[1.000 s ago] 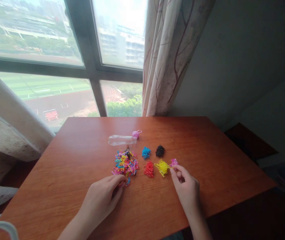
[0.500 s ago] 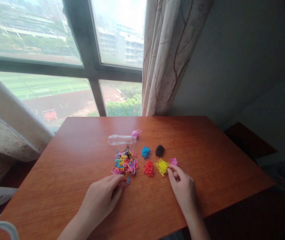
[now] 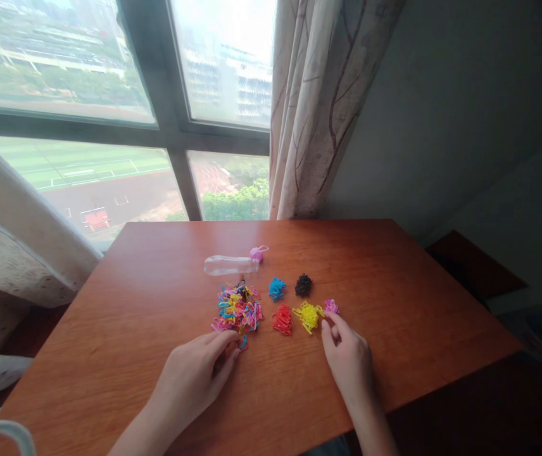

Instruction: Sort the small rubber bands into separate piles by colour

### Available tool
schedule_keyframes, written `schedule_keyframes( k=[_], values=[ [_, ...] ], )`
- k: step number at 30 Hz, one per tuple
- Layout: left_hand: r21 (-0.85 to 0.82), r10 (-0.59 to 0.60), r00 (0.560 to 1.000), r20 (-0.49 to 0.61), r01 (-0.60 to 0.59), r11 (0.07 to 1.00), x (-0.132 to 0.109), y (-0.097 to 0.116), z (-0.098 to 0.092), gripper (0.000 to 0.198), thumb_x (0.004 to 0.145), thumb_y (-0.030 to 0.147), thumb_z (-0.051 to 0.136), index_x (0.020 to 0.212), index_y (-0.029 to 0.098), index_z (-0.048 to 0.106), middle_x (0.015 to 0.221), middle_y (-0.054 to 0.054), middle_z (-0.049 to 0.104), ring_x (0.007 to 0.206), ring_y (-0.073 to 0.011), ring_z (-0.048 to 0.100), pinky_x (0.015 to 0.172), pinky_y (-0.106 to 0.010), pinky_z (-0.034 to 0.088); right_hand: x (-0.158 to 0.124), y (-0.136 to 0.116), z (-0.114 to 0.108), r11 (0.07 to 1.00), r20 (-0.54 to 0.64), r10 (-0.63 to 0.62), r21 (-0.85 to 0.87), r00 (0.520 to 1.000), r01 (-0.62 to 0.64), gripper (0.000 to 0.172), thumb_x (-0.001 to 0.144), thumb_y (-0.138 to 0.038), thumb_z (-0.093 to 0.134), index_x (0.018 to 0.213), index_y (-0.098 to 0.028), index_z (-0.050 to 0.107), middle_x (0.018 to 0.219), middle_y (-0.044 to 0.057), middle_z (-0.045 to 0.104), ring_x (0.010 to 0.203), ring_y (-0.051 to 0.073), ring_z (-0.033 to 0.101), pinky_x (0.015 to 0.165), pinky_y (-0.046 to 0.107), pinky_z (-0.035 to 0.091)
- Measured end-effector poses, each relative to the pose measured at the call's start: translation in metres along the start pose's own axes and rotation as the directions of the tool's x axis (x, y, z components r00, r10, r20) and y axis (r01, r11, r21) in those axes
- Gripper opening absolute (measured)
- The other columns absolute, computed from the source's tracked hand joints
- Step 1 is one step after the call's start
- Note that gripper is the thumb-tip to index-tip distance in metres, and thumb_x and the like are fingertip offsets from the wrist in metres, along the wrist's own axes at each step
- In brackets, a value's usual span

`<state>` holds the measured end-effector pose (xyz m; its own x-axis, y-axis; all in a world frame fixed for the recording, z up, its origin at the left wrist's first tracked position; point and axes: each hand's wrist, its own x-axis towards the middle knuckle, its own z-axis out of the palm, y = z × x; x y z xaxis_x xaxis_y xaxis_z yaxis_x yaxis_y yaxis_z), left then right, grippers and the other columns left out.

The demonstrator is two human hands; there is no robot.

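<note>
Small rubber bands in many colours form a mixed pile point(image 3: 239, 307) at the middle of the table. At its near edge my left hand point(image 3: 199, 366) rests with fingers curled in; what they hold, if anything, is hidden. A blue band point(image 3: 244, 342) lies by those fingertips. My right hand point(image 3: 348, 348) is beside the yellow bands point(image 3: 308, 316), its thumb and forefinger a little apart and nothing visible between them. Just beyond its forefinger is a small pink heap point(image 3: 331, 306). Red bands point(image 3: 282, 320), blue bands point(image 3: 277, 288) and black bands point(image 3: 304, 284) sit in separate heaps.
Behind the mixed pile a clear plastic bottle point(image 3: 230, 265) lies on its side, with a pink cap point(image 3: 256, 254) at its mouth end. The wooden table point(image 3: 123, 316) stands against a window with curtains point(image 3: 318, 107). A white curved bar point(image 3: 7, 428) shows at the lower left.
My right forefinger has shifted slightly right, away from the edge of the yellow heap. The left hand has barely moved, and the heaps look the same.
</note>
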<state>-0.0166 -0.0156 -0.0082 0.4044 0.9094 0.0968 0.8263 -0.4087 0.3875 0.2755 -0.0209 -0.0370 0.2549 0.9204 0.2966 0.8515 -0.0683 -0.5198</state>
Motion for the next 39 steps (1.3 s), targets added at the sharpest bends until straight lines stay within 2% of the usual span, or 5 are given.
schedule_keyframes(
  k=[6, 11, 22, 33, 39],
  values=[
    [0.014, 0.008, 1.000, -0.004, -0.008, 1.000, -0.001, -0.001, 0.001, 0.025, 0.097, 0.034, 0.042, 0.103, 0.027, 0.065, 0.097, -0.002, 0.076, 0.080, -0.0182, 0.073, 0.068, -0.026, 0.053, 0.003, -0.004, 0.002, 0.996, 0.043, 0.021, -0.088, 0.999, -0.017, 0.042, 0.093, -0.038, 0.040, 0.107, -0.016, 0.073, 0.061, 0.004, 0.066, 0.057, 0.019, 0.060, 0.054, 0.027, 0.030],
    [0.003, 0.011, 1.000, -0.008, -0.011, 1.000, -0.002, -0.003, 0.001, 0.024, 0.097, 0.033, 0.042, 0.103, 0.027, 0.064, 0.099, -0.001, 0.076, 0.082, -0.0180, 0.073, 0.070, -0.026, 0.053, 0.006, -0.007, 0.000, 1.000, 0.056, 0.020, -0.017, 0.998, -0.019, 0.038, 0.092, -0.038, 0.041, 0.095, -0.019, 0.073, 0.059, 0.003, 0.064, 0.057, 0.019, 0.060, 0.055, 0.027, 0.031],
    [-0.012, -0.004, 1.000, 0.006, 0.004, 1.000, -0.001, 0.000, 0.001, 0.024, 0.097, 0.032, 0.042, 0.101, 0.027, 0.065, 0.098, -0.001, 0.076, 0.082, -0.0180, 0.073, 0.069, -0.026, 0.052, 0.004, -0.006, 0.000, 0.998, 0.038, 0.033, 0.061, 0.999, -0.035, 0.038, 0.091, -0.038, 0.043, 0.096, -0.017, 0.074, 0.062, 0.004, 0.067, 0.058, 0.019, 0.061, 0.060, 0.027, 0.036],
    [-0.004, 0.007, 1.000, -0.011, -0.007, 1.000, -0.002, -0.001, -0.002, 0.023, 0.096, 0.032, 0.043, 0.103, 0.027, 0.064, 0.099, -0.001, 0.077, 0.082, -0.0184, 0.073, 0.068, -0.025, 0.053, 0.006, -0.011, -0.005, 0.996, 0.103, 0.091, -0.026, 0.991, -0.089, 0.038, 0.090, -0.035, 0.041, 0.097, -0.019, 0.075, 0.073, 0.007, 0.073, 0.067, 0.022, 0.065, 0.060, 0.028, 0.037],
    [-0.011, 0.003, 1.000, -0.012, -0.003, 1.000, -0.001, 0.000, -0.001, 0.023, 0.096, 0.031, 0.043, 0.103, 0.027, 0.065, 0.100, -0.001, 0.077, 0.083, -0.0187, 0.073, 0.069, -0.026, 0.053, 0.006, -0.009, -0.005, 0.996, 0.098, 0.077, -0.043, 0.992, -0.073, 0.039, 0.091, -0.035, 0.042, 0.102, -0.017, 0.075, 0.068, 0.006, 0.071, 0.063, 0.021, 0.064, 0.058, 0.028, 0.035]
  ],
)
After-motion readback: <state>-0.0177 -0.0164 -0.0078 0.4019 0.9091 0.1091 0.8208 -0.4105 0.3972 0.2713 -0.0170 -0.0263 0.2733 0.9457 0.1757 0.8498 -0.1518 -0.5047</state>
